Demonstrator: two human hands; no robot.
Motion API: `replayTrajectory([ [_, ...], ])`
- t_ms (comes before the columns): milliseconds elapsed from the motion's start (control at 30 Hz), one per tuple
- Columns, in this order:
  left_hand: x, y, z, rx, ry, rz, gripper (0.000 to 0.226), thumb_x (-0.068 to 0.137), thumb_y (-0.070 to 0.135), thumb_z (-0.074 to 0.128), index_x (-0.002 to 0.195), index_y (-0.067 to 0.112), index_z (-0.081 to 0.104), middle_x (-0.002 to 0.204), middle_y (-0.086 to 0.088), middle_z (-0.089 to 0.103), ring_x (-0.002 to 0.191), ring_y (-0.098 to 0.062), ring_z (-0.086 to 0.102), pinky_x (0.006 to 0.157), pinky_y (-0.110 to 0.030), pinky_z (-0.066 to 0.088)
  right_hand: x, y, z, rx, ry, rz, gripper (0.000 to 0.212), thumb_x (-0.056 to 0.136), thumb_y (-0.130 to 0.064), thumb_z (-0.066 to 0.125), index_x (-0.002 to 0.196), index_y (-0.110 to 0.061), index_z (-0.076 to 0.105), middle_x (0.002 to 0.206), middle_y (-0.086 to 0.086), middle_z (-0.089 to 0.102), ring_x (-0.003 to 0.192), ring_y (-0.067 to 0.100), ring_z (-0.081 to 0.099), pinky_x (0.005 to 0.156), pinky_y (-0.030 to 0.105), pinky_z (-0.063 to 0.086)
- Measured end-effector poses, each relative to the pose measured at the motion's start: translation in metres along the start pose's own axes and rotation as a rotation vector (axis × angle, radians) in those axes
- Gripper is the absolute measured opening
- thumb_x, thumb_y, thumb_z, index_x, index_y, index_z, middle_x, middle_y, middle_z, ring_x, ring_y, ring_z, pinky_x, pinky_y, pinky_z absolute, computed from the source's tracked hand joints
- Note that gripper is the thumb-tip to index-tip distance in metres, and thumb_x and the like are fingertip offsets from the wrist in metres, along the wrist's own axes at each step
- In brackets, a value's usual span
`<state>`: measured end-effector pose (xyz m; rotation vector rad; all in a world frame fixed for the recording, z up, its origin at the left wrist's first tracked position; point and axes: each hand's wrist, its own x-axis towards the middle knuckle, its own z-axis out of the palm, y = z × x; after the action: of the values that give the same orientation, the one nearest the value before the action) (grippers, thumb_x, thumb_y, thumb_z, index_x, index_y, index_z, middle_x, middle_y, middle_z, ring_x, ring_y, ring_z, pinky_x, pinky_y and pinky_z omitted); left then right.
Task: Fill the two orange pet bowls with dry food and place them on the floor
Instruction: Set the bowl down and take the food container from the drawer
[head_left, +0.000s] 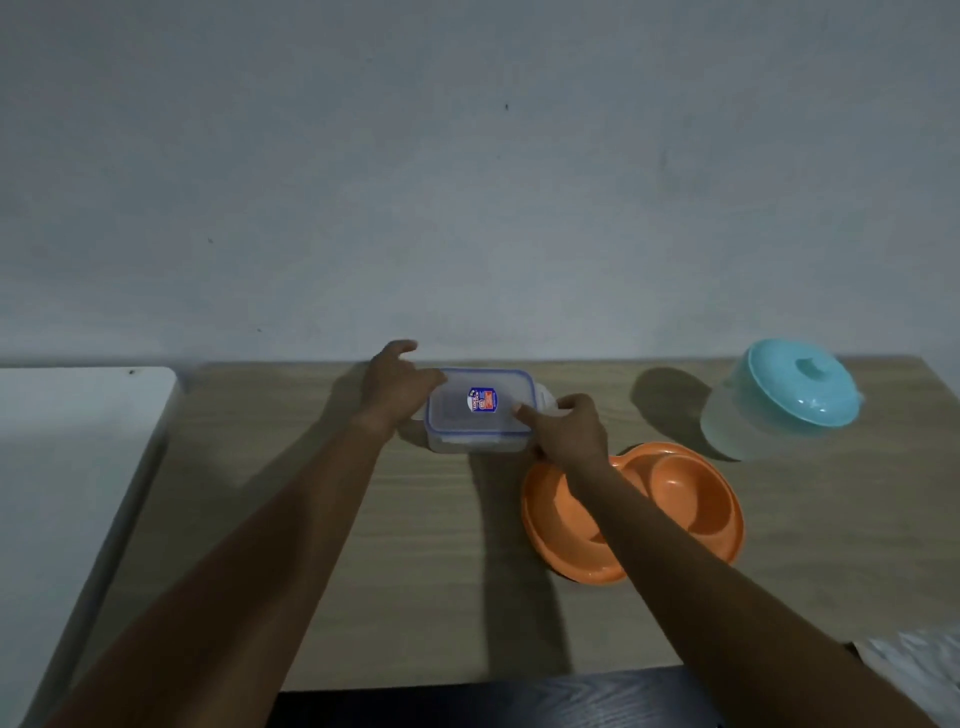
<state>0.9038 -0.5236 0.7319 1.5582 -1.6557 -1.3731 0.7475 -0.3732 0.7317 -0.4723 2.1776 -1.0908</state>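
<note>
A clear rectangular food container (478, 413) with a blue-rimmed lid and a sticker stands near the back of the wooden table (363, 545). My left hand (397, 382) rests against its left end, fingers spread. On the container's right end lies my right hand (569, 428), its fingers on the lid edge. Two orange pet bowls (675, 499) sit side by side at front right of the container, touching or overlapping; my right forearm crosses over the nearer one. Whether the container holds food is not visible.
A translucent tub with a teal lid (789, 395) stands at the table's back right. A white surface (62, 441) adjoins the table on the left. A grey wall rises right behind the table. Something pale lies at the table's right front corner (914, 670).
</note>
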Motion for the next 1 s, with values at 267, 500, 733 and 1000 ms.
replayTrajectory([
  [267,0.027,0.029,0.013,0.429,-0.428,0.022,0.051,0.085,0.054,0.065,0.070,0.006,0.064,0.078,-0.016,0.061,0.082,-0.028,0.061,0.057,-0.027,0.037,-0.027,0.012,0.062,0.827,-0.044,0.259,0.061,0.084,-0.003,0.081,0.131,0.003,0.044,0.103,0.022,0.066,0.058,0.020,0.071,0.050,0.027,0.058],
  [500,0.036,0.016,0.012,0.001,-0.568,-0.431,0.026,0.081,0.033,0.077,0.094,0.010,0.074,0.107,-0.014,0.072,0.094,-0.032,0.066,0.099,-0.047,0.051,-0.029,0.024,0.064,0.862,-0.118,0.224,0.037,0.089,-0.013,0.078,0.095,-0.012,0.041,0.054,0.001,0.059,0.047,0.015,0.061,0.049,0.023,0.054],
  [733,0.033,0.025,0.016,-0.240,-0.440,-0.453,0.065,0.078,0.009,0.080,0.137,0.009,0.053,0.130,-0.018,0.063,0.112,-0.037,0.063,0.096,-0.050,0.051,-0.041,0.015,0.060,0.808,-0.024,0.197,0.034,0.086,-0.012,0.081,0.087,-0.009,0.047,0.074,0.011,0.066,0.045,0.017,0.062,0.049,0.024,0.055],
  [1000,-0.010,0.024,0.007,-0.270,-0.035,0.042,0.025,0.056,0.027,0.094,0.060,0.017,0.071,0.066,0.005,0.069,0.068,-0.012,0.066,0.072,-0.031,0.056,-0.057,-0.007,0.051,0.781,-0.017,0.123,0.032,0.091,0.000,0.072,0.081,-0.010,0.044,0.081,0.011,0.055,0.047,0.017,0.063,0.047,0.024,0.057],
])
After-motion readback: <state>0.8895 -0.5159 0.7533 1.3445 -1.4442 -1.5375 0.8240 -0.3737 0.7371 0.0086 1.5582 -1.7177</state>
